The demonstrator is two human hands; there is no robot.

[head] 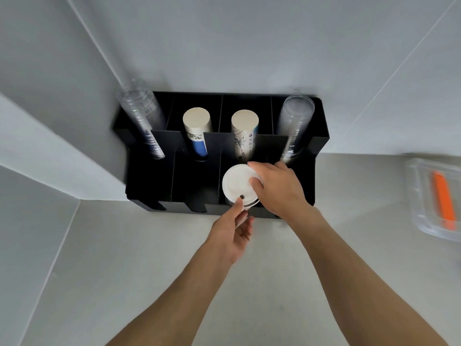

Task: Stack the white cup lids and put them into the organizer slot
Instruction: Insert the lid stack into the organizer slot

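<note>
A stack of white cup lids sits over the third front slot of the black organizer. Its top lid shows a small dark hole near the front. My right hand grips the stack from the right, fingers on the top and far rim. My left hand holds the stack's near edge from below, thumb pressed on the rim. How deep the stack sits in the slot is hidden by my hands.
In the organizer's back row stand two stacks of clear cups at the ends and two stacks of paper cups between them. A clear container with an orange item lies at the right on the grey counter.
</note>
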